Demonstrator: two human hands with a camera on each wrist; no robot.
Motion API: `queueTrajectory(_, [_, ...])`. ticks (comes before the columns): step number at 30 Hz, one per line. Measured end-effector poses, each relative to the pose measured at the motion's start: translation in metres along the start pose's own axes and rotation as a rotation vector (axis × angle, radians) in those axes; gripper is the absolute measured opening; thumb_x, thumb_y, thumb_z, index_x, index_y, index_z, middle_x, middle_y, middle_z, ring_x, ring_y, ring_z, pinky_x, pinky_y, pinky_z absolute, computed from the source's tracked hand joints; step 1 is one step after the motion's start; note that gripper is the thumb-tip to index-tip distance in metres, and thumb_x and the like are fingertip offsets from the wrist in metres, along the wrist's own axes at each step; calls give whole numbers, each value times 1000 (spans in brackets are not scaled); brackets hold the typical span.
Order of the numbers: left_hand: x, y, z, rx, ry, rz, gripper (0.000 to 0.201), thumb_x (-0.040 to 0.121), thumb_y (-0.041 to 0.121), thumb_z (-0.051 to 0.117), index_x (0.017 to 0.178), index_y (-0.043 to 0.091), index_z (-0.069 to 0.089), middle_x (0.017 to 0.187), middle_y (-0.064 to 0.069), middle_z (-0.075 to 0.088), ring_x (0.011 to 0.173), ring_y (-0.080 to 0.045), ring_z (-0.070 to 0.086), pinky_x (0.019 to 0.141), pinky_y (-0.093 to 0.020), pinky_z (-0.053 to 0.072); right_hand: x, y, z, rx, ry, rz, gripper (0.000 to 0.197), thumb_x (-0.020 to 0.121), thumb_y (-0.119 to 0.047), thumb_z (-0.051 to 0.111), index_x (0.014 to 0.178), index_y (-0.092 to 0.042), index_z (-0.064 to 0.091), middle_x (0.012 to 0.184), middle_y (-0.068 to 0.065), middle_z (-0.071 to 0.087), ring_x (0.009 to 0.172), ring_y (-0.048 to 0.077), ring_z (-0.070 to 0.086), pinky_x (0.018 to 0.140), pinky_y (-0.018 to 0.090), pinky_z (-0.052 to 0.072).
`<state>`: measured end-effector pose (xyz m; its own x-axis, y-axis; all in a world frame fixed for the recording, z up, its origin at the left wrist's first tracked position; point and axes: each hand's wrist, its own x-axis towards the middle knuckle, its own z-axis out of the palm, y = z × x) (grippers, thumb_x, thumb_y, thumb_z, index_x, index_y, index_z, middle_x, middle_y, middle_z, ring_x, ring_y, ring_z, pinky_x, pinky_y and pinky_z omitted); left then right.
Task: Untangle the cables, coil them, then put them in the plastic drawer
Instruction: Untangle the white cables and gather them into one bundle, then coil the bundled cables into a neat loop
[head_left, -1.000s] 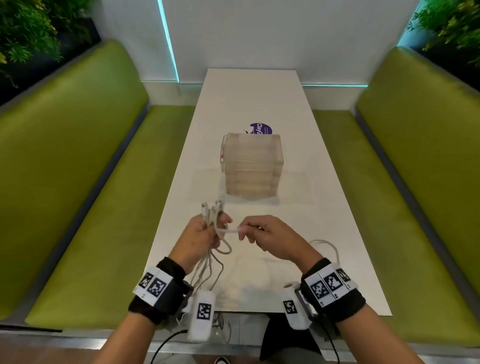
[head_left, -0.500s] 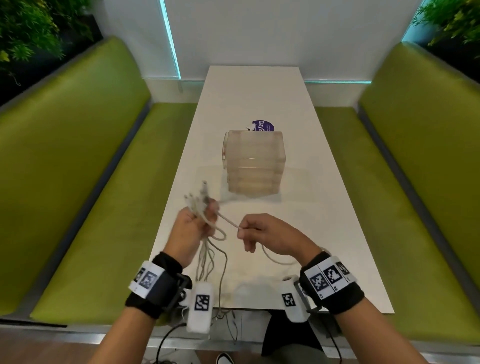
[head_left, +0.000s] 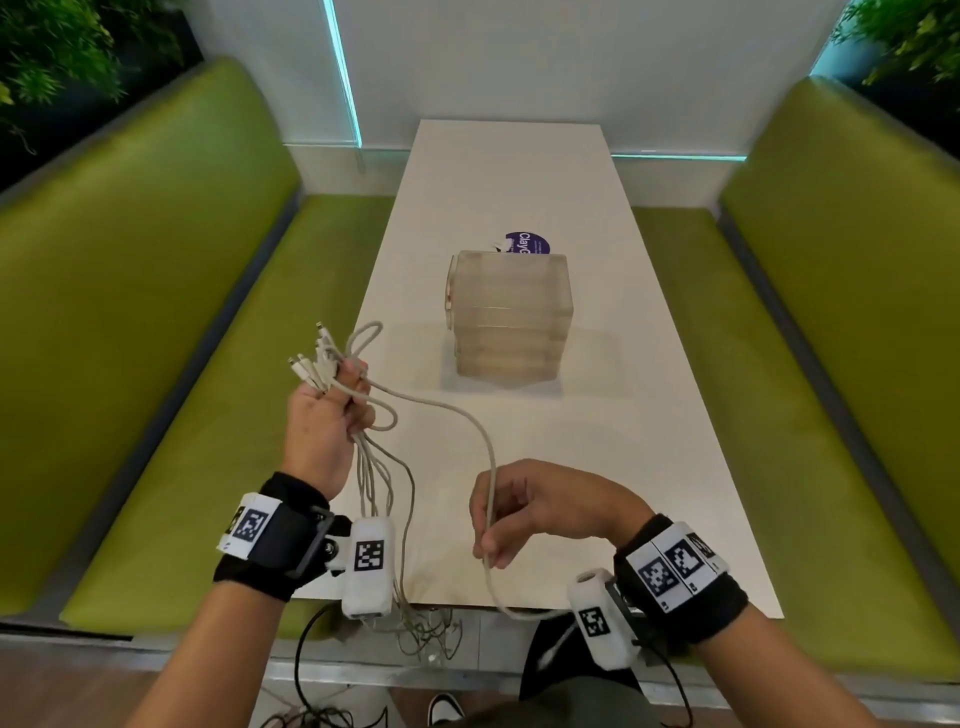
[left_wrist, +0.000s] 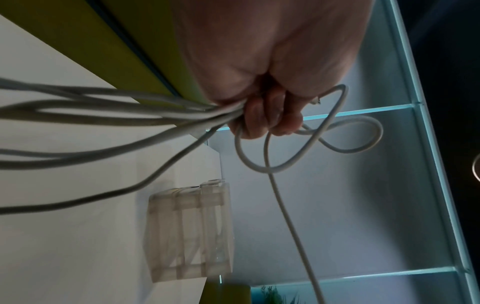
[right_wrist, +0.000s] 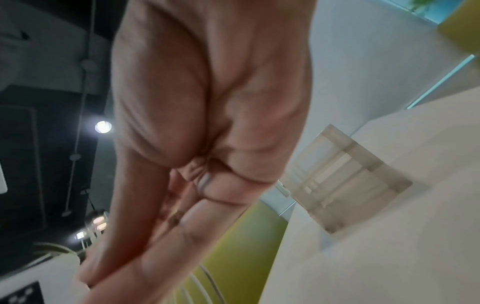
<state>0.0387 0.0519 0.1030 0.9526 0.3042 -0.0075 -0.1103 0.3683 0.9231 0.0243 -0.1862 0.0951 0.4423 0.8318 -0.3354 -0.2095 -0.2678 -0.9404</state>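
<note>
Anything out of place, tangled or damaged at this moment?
No damage shows. The cables are not yet sorted: the left hand grips a bunch whose ends hang tangled past the table edge. The right hand holds one strand drawn from the bunch. The plastic drawer unit looks shut.

The drawer (head_left: 509, 317) stands mid-bench (head_left: 649, 441), a sticker (head_left: 525, 242) just behind it. Nearer, the left hand (head_left: 324, 421) holds the cables (head_left: 379, 467) over the bench's left edge; the right hand (head_left: 540, 506) is to its right, one cable (head_left: 467, 421) running between them.
</note>
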Motion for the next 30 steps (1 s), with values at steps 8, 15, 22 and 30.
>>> queueTrajectory(8, [-4,2,5,60,-80,-8,22,100,13,42,80,10,50,52,13,42,43,-2,25,47,-22,17,5,14,5,-12,47,20,17,83,9,63,82,-7,59,81,10,69,80,28,68,75,31,58])
queueTrajectory(15, [-8,-3,10,221,-183,-65,24,97,12,48,75,7,55,55,3,35,45,-6,23,42,-18,20,9,32,-16,-823,220,473,52,93,-8,53,143,-14,38,137,3,53,123,21,51,99,30,40])
queueTrajectory(22, [-19,-25,25,508,-306,-213,31,96,-5,43,77,11,63,49,8,47,43,-5,33,43,-18,28,4,-9,-18,-98,548,-173,56,93,-20,59,143,-33,36,134,-16,48,121,2,52,103,26,45])
queueTrajectory(30, [-27,-19,31,420,-347,-206,19,98,12,48,98,1,63,51,7,42,44,-7,28,43,-18,26,5,-6,-15,-246,681,-301,15,90,-2,59,89,-6,73,83,3,73,78,14,68,72,25,53])
